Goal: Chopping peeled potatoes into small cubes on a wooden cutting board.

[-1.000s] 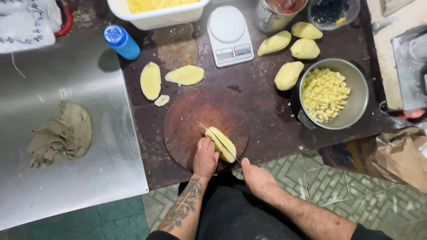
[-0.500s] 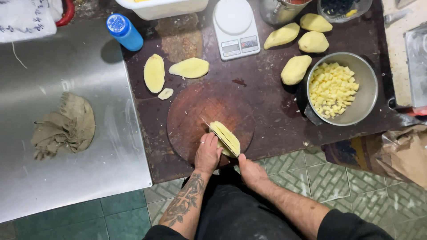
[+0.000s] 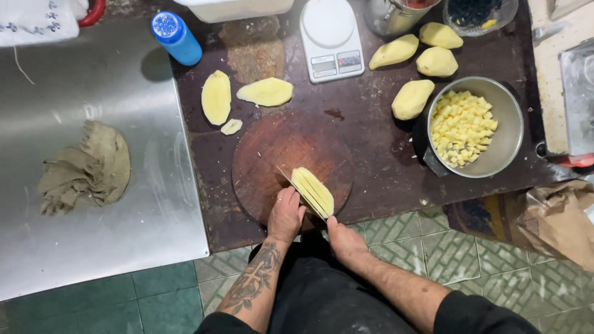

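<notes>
At the near edge of the round wooden cutting board [image 3: 272,154], the left hand [image 3: 286,213] rests with curled fingers against a sliced potato half [image 3: 313,190], while the right hand [image 3: 344,238] grips a knife [image 3: 297,188] whose blade lies along the slices. Beyond the board on the dark tabletop [image 3: 383,161] lie peeled potato slabs [image 3: 216,97]. Farther right sit whole peeled potatoes [image 3: 412,99] beside a metal bowl of potato cubes [image 3: 495,158], with a white kitchen scale [image 3: 329,37] and blue bottle [image 3: 176,37] at the back.

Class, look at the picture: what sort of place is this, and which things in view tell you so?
Probably a kitchen prep area. A round cutting board holds a potato being sliced, a metal bowl holds diced potato, and a kitchen scale sits on the worn table.
</notes>
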